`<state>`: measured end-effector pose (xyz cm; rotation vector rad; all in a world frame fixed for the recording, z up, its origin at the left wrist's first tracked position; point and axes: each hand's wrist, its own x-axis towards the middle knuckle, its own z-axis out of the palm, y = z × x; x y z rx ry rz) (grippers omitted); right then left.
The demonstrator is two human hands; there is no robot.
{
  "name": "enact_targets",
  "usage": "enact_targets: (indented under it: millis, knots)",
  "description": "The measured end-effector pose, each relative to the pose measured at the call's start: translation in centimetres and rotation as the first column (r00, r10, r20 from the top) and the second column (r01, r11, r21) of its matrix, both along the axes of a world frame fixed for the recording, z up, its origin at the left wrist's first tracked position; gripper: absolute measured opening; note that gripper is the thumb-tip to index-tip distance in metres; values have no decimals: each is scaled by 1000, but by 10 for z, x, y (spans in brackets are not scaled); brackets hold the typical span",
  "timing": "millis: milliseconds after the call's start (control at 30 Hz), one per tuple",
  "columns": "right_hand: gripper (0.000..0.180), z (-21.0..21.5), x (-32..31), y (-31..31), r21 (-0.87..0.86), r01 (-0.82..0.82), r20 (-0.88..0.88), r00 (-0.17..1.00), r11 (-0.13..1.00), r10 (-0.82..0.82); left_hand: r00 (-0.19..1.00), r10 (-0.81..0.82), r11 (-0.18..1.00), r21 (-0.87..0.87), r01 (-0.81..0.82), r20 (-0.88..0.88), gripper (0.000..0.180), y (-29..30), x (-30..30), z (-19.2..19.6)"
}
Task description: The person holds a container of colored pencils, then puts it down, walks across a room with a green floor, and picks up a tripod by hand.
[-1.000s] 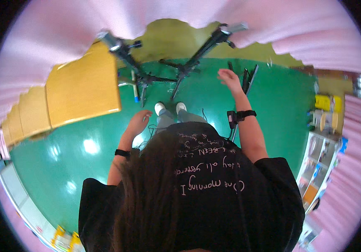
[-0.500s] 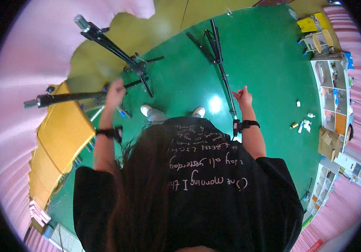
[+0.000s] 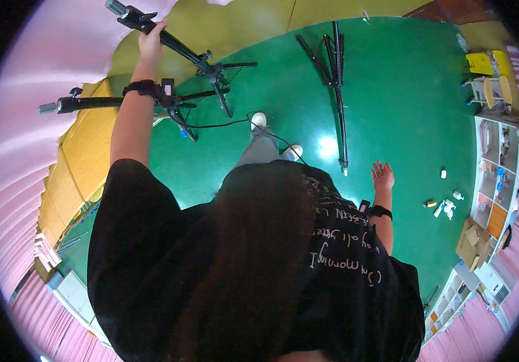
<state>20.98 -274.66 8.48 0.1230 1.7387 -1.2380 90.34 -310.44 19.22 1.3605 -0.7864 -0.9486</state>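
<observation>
My left hand [image 3: 151, 42] reaches far forward and is closed round the upper tube of a black tripod stand [image 3: 180, 48], just below its knob and silver tip. That stand is upright with its legs spread on the floor. Behind my left forearm stands a second black tripod stand [image 3: 90, 103], partly hidden by the arm. A third black tripod stand [image 3: 339, 114] lies on the floor ahead, legs partly folded. My right hand [image 3: 382, 175] hangs low at the right, fingers apart and holding nothing, near that stand's silver end. Each wrist wears a black strap with a small device.
Pink curtains [image 3: 24, 120] and yellow panels [image 3: 66, 199] line the left. White shelves [image 3: 493, 163] stand at the right, with a cardboard box [image 3: 474, 242] and several small bottles [image 3: 448, 208] on the green floor [image 3: 271, 72]. A cable [image 3: 223, 125] runs from my left wrist.
My left hand has moved forward from near the second stand to the upright stand and closed on it. My right hand has drawn back and outward. My feet have shifted into a step.
</observation>
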Motion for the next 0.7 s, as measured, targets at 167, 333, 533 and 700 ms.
enact_targets:
  millis: [167, 333, 533, 700]
  knots:
    - [45, 4, 24, -25, -11, -179, 97, 979, 984, 179, 990, -104, 982, -168, 86, -100, 11, 8, -26, -11]
    - [42, 2, 36, -68, -26, -241, 44, 969, 970, 242, 979, -201, 977, -64, 202, 24, 19, 23, -83, 31]
    - [39, 18, 81, -115, -140, -298, 27, 952, 944, 305, 806, -569, 821, 48, 570, 164, 18, -2, -79, 40]
    - [39, 21, 112, -110, -130, -279, 39, 957, 951, 286, 393, -882, 424, 73, 903, 259, 16, -17, -100, 52]
